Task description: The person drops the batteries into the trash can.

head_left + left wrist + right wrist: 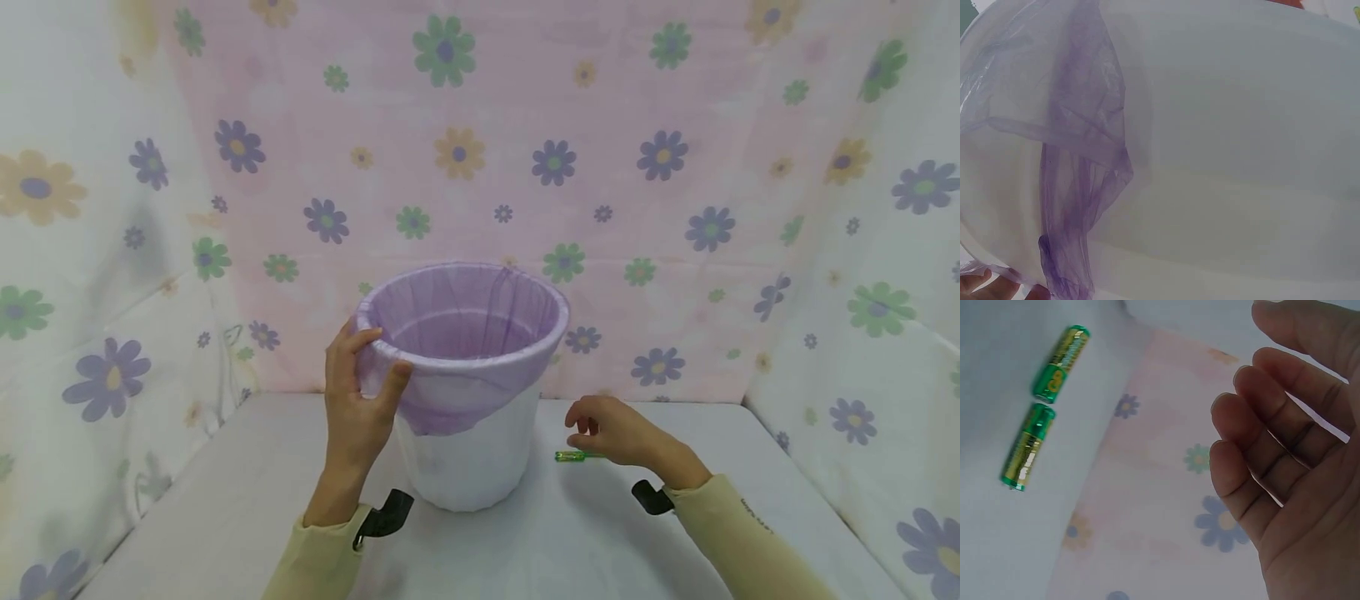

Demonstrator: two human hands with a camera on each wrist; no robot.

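Floral cloth backs a white table [225, 500]. At centre stands the white bin [468, 467] w/ a purple liner [450, 392] folded over its rim; the left hand [360, 400] pinches liner and rim on the near-left side. Best to hold that rim steady so the bin doesn't tip. Two green batteries [1041, 406] lie end to end just right of the bin, under the right hand [615, 433] (fingers loosely curled, holding nothing).

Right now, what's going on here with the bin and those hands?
A person steadies a white bin lined with a purple bag, the left hand gripping the bag-covered rim. The right hand hovers with loosely curled, empty fingers above two green batteries that lie end to end on the table beside the bin. From the head view, the bag looks empty.
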